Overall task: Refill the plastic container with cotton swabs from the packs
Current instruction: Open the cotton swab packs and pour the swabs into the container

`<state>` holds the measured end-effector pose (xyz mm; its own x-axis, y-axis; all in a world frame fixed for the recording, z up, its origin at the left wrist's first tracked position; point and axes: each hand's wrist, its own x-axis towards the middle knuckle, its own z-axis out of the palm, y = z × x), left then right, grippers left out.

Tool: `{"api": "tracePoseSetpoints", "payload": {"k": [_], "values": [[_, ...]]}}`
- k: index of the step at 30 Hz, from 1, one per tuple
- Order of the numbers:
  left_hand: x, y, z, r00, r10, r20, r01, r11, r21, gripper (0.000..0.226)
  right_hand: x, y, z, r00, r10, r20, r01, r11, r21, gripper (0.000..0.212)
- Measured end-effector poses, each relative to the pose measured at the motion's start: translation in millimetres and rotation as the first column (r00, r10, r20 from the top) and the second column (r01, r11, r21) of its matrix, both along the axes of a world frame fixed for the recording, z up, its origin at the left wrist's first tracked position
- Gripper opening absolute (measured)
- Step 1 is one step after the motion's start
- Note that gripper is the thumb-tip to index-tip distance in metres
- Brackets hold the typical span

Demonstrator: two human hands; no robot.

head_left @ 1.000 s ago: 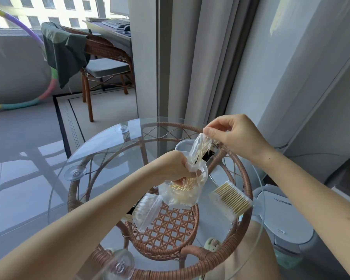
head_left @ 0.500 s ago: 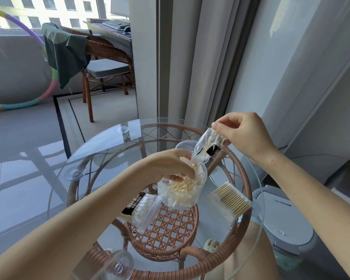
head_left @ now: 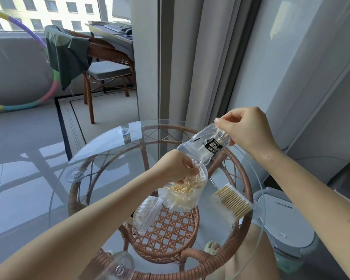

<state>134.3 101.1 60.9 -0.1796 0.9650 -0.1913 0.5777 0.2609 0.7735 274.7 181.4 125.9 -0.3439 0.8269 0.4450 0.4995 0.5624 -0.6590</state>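
A clear round plastic container [head_left: 183, 197], partly filled with cotton swabs, stands on the glass table [head_left: 101, 156]. My left hand [head_left: 175, 165] rests over its rim, fingers closed on a few swabs at the mouth. My right hand [head_left: 246, 130] pinches the upper end of a nearly empty clear pack [head_left: 207, 145] with a black label, tilted with its lower end over the container. A second clear pack [head_left: 146, 211] of swabs lies left of the container. A loose block of wooden-stick swabs [head_left: 231, 202] lies to its right.
The round glass top sits on a wicker frame [head_left: 245, 178] with a woven lower shelf [head_left: 164, 229]. A white robot vacuum station [head_left: 281, 219] stands at the right. A wicker chair [head_left: 101, 63] with a dark cloth and a hula hoop [head_left: 53, 81] are behind at the left.
My right hand has lifted the pack up and to the right, drawing it away from the container as it emptied. My left hand has stayed at the container's rim.
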Motion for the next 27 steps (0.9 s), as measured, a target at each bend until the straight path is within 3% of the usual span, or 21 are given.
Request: {"api": "tracePoseSetpoints", "payload": {"k": [3,6,11,14,16,18,20,23,27], "values": [[0,0,1,0.993,-0.016,-0.116,0.018,1.000,0.015,0.022,2,1,7,0.999,-0.031,-0.036,0.032,0.999,0.027,0.019],[-1,-1,6,0.980,-0.015,-0.197,0.021,0.999,0.029,0.035,3,1,8,0.998,-0.015,-0.068,0.015,1.000,-0.009,0.018],[-11,-5,18,0.994,0.022,-0.103,-0.014,0.997,0.077,0.048,3,4,-1,0.979,0.014,-0.205,-0.077,0.949,-0.305,0.013],[-18,-9,25,0.999,0.006,0.044,-0.010,0.996,0.083,0.035,4,3,-6,0.955,0.025,-0.295,-0.177,0.847,-0.502,0.015],[-23,-11,27,0.964,0.000,0.264,-0.010,0.999,0.036,0.031,5,3,-11,0.935,0.024,-0.354,-0.246,0.763,-0.597,0.013],[-27,-13,26,0.849,0.039,0.527,-0.028,0.999,-0.029,0.033,7,4,-16,0.918,0.024,-0.395,-0.291,0.717,-0.634,0.010],[-28,-14,26,0.719,0.082,0.690,-0.043,0.996,-0.074,0.036,9,5,-20,0.910,0.030,-0.414,-0.314,0.704,-0.637,0.011],[-27,-14,22,0.616,0.115,0.779,-0.069,0.993,-0.091,0.039,12,4,-26,0.896,0.069,-0.439,-0.358,0.695,-0.624,0.012],[-23,-11,14,0.678,0.188,0.711,-0.195,0.978,-0.073,0.028,12,-5,-31,0.869,0.172,-0.465,-0.458,0.638,-0.619,0.014]]}}
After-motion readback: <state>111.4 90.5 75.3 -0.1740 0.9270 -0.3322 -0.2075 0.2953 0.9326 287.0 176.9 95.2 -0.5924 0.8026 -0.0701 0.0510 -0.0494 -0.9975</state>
